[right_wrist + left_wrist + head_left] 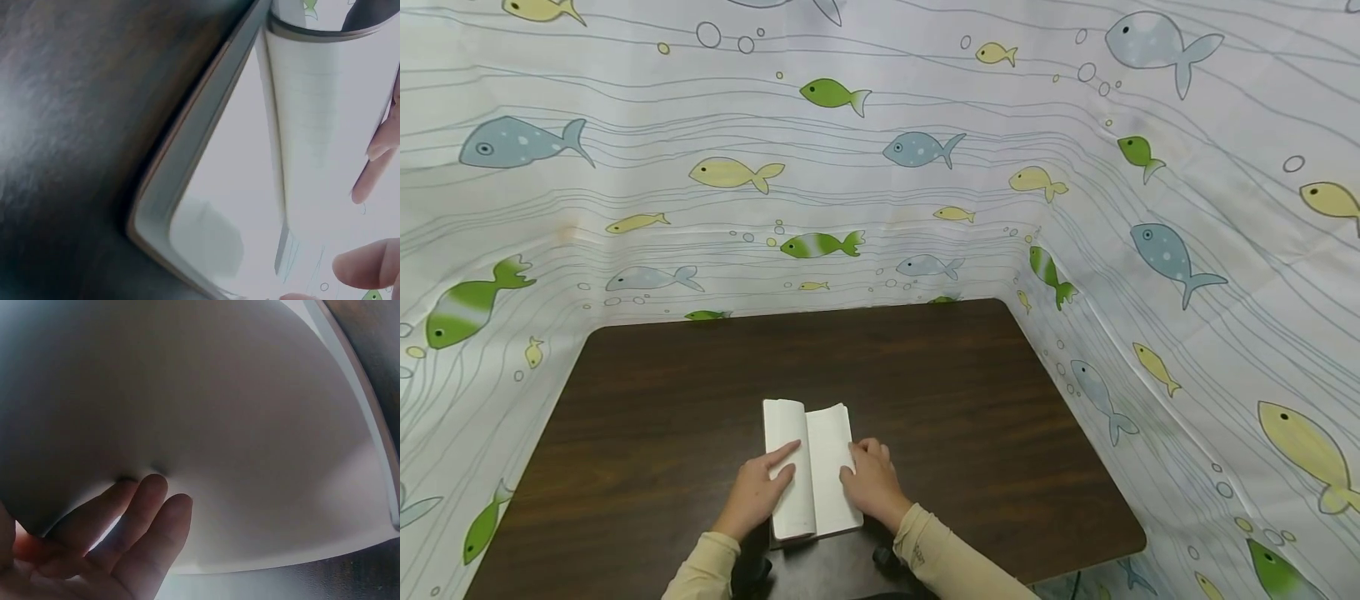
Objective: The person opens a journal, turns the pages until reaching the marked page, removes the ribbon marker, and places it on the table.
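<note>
An open notebook (831, 467) with blank white pages lies near the front of the table. Its left leaves bow upward along the middle. My left hand (754, 498) holds the left side, index finger and thumb over the page; in the left wrist view, several fingertips (178, 515) press against a broad, shaded page (262, 444). At the right edge, my right hand (876, 485) grips the notebook with the thumb over the margin. The right wrist view shows a curved leaf (312, 112) standing up beside a flat page, above a rounded cover corner.
The dark wood-grain table (970, 400) has rounded corners. White fabric (865, 200) printed with fish surrounds its back and sides. Small black objects (886, 560) show near both wrists at the bottom of the head view.
</note>
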Demonstrator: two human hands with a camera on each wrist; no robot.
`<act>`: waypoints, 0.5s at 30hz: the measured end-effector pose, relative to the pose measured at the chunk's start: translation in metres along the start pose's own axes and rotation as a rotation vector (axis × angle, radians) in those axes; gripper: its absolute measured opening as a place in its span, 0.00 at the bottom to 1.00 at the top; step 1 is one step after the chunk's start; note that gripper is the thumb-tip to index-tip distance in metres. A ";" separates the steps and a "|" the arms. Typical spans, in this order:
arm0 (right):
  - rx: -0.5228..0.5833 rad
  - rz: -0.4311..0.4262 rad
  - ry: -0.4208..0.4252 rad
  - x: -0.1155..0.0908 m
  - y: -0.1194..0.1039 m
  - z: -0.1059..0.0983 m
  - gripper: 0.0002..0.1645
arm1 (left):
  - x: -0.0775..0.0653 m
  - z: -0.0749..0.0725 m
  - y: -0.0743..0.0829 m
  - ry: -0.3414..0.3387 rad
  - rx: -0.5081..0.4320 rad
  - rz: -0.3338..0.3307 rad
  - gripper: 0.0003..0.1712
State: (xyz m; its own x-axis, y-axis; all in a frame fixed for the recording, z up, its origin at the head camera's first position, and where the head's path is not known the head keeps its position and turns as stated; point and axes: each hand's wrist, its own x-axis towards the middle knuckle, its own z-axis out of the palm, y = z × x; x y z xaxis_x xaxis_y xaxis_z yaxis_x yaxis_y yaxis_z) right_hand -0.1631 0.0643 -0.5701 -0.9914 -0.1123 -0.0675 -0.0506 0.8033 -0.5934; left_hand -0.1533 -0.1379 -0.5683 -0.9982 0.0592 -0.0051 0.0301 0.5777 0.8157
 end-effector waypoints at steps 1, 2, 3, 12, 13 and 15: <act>0.017 -0.008 0.012 0.000 -0.001 -0.001 0.26 | 0.000 0.000 0.000 0.001 0.002 0.000 0.21; 0.043 -0.022 0.023 0.000 -0.001 -0.001 0.25 | 0.000 0.000 0.000 0.004 0.004 0.000 0.21; 0.070 -0.039 0.030 0.001 -0.002 -0.001 0.24 | 0.001 0.001 0.001 0.007 0.004 -0.002 0.21; 0.349 -0.201 -0.108 0.000 -0.014 -0.004 0.20 | 0.000 0.002 0.005 0.011 -0.005 -0.004 0.26; 0.397 -0.204 -0.138 -0.001 -0.016 -0.005 0.20 | -0.001 0.003 0.005 0.010 -0.001 0.001 0.27; 0.498 -0.204 -0.201 -0.004 -0.020 -0.005 0.20 | -0.001 0.003 0.005 0.004 -0.002 0.009 0.29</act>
State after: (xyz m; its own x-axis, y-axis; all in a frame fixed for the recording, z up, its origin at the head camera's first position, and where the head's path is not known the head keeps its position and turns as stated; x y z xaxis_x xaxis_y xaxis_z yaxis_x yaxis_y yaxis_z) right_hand -0.1589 0.0521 -0.5538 -0.9227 -0.3839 -0.0342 -0.1271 0.3868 -0.9133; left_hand -0.1516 -0.1323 -0.5663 -0.9981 0.0608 0.0049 0.0391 0.5755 0.8169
